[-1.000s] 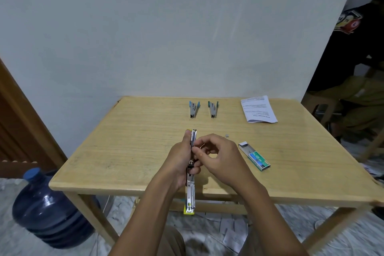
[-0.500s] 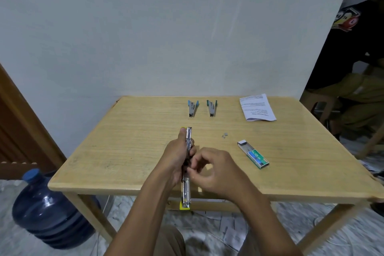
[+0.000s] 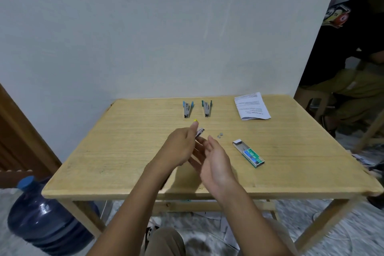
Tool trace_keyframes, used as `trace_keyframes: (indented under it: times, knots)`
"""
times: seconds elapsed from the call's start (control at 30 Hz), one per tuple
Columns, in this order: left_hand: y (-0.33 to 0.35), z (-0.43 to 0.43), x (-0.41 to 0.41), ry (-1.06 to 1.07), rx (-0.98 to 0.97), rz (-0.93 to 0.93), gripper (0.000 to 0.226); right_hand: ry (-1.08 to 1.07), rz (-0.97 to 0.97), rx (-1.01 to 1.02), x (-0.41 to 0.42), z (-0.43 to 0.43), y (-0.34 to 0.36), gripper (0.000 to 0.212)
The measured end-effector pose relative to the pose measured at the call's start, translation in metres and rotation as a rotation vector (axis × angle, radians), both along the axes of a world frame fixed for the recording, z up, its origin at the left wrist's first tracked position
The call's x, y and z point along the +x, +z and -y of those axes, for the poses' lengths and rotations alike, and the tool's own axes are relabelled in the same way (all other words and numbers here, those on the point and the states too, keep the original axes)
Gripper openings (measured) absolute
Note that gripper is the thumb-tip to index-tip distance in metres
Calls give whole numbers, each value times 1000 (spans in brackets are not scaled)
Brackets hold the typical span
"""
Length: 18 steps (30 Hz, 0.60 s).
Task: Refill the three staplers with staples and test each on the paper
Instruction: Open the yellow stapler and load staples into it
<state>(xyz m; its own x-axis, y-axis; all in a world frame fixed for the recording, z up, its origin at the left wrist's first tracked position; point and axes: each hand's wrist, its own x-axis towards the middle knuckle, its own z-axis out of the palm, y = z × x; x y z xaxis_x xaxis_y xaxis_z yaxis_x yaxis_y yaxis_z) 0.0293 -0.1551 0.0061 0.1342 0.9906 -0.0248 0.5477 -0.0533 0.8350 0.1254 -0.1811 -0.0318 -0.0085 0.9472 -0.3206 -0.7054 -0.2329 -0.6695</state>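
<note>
Stapler (image 3: pixel 200 132) is near-centre, left hand (image 3: pixel 178 147) curled round it, likely angled for loading; right hand (image 3: pixel 216 164) just beside, fingers loosely straight, holding nothing, staple box (image 3: pixel 248 153) handy to the right.

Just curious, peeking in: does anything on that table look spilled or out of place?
Small grey bits, likely loose staples, lie on the table apart from the half-open staple box. Nothing else stands out.

Behind the staple box (image 3: pixel 248 153) lies paper (image 3: pixel 251 106); left, perhaps loose staples (image 3: pixel 219 135).
</note>
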Motion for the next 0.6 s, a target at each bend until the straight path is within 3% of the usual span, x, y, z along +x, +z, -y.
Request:
trace_keyframes:
  times: [0.1,0.2,0.3,0.4,0.5,0.6]
  knots:
    - [6,-2,8,-51,179,-398,57,-3,-309,-123,-4,-3,3,35]
    - [10,-1,17,-103,340,-806,46,-66,-441,-221,-9,-7,5,35]
    - [11,-4,21,-192,383,-972,47,-123,-576,-263,-13,-7,4,38]
    - [9,-11,17,-222,215,-868,49,-152,-607,-281,-16,-4,2,36]
    - [12,-18,8,-263,-36,-522,47,-187,-563,-282,-16,-2,0,36]
    - [18,-16,-3,-225,-256,-105,46,-151,-501,-158,-11,4,0,26]
